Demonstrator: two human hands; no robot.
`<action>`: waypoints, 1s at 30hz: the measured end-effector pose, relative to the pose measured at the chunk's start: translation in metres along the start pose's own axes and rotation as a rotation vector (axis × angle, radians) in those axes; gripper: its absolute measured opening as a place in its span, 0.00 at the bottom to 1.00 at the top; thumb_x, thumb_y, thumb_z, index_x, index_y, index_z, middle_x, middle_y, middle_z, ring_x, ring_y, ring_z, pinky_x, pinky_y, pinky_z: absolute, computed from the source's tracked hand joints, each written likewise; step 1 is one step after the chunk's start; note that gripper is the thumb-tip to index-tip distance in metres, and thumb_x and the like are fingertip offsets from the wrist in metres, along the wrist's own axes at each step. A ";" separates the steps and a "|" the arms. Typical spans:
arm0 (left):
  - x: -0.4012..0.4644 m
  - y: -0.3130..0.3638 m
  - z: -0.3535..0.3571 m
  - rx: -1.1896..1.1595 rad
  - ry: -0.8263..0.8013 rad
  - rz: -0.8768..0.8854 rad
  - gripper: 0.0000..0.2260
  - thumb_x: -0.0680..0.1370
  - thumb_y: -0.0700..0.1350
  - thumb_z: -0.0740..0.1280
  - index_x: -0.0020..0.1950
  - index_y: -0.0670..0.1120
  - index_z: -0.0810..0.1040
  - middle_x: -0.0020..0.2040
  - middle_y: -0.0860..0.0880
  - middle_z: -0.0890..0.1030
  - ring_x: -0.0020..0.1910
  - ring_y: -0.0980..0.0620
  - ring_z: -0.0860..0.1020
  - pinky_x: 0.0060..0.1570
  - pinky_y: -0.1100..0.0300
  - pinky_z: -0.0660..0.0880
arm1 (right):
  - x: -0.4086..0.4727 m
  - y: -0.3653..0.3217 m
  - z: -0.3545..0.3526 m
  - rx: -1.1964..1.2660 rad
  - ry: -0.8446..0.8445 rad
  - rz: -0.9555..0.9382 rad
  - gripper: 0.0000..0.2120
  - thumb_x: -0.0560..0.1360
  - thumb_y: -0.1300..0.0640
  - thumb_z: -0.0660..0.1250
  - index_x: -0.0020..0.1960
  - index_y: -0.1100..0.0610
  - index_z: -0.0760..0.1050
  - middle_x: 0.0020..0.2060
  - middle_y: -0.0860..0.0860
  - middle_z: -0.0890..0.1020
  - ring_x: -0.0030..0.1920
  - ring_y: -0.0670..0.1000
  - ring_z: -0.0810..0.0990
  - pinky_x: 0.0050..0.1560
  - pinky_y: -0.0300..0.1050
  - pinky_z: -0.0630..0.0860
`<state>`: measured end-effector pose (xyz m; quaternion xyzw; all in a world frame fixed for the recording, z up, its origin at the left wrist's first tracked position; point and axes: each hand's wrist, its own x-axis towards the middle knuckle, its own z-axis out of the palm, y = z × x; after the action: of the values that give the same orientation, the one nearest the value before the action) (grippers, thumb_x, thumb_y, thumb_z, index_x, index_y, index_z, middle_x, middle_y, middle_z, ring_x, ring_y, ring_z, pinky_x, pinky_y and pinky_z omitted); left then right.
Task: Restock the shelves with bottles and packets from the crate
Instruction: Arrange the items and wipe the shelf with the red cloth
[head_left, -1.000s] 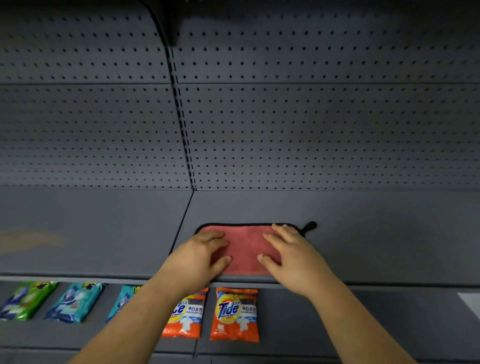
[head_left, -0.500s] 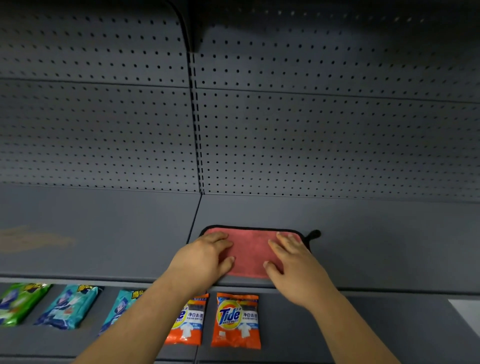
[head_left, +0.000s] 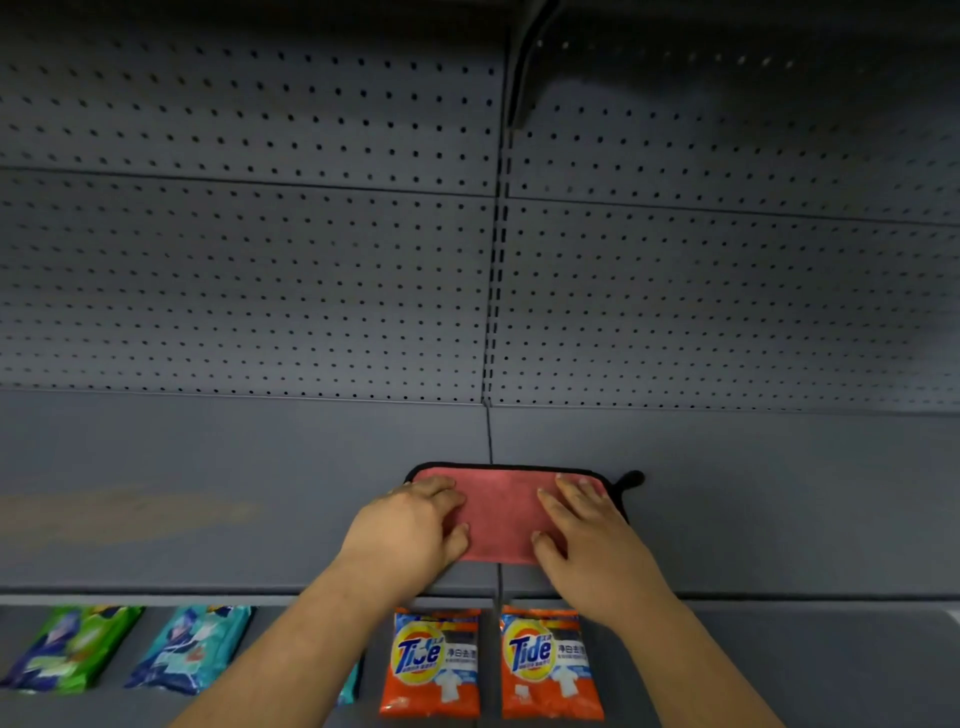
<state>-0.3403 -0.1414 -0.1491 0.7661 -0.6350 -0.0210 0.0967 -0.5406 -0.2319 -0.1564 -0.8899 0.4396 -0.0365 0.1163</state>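
Hands (head_left: 410, 525) (head_left: 589, 535) flat on pink cloth (head_left: 501, 514), corners hidden.

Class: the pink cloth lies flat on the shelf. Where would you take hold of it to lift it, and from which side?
Pinch the black loop at the pink cloth's far right corner, coming from the right: it juts clear of both hands, which cover the rest.

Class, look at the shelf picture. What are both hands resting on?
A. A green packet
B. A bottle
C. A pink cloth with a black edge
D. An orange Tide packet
C: the left hand and right hand both lie with fingers spread on the pink cloth on the upper shelf; the Tide packets sit untouched on the shelf below.
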 end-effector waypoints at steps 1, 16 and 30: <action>-0.004 -0.010 -0.003 -0.005 -0.005 -0.008 0.21 0.80 0.59 0.57 0.72 0.57 0.69 0.74 0.59 0.65 0.68 0.55 0.70 0.63 0.59 0.70 | 0.002 -0.010 0.003 -0.002 0.003 -0.004 0.29 0.82 0.41 0.49 0.80 0.47 0.51 0.80 0.47 0.47 0.79 0.50 0.41 0.75 0.43 0.38; -0.037 -0.055 -0.010 -0.020 -0.007 -0.102 0.25 0.80 0.60 0.55 0.75 0.52 0.65 0.76 0.50 0.63 0.73 0.49 0.64 0.70 0.56 0.64 | 0.016 -0.095 0.030 -0.006 0.019 -0.047 0.29 0.82 0.41 0.50 0.80 0.47 0.53 0.80 0.49 0.50 0.79 0.52 0.45 0.78 0.47 0.42; -0.048 -0.166 -0.039 -0.019 -0.136 -0.048 0.26 0.81 0.57 0.55 0.78 0.50 0.59 0.79 0.49 0.55 0.77 0.50 0.57 0.72 0.55 0.59 | 0.031 -0.195 0.054 -0.070 0.024 0.071 0.45 0.66 0.34 0.30 0.80 0.46 0.49 0.80 0.47 0.48 0.79 0.52 0.42 0.77 0.47 0.37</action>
<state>-0.1830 -0.0613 -0.1446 0.7771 -0.6212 -0.0814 0.0601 -0.3615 -0.1323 -0.1630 -0.8768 0.4731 -0.0275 0.0810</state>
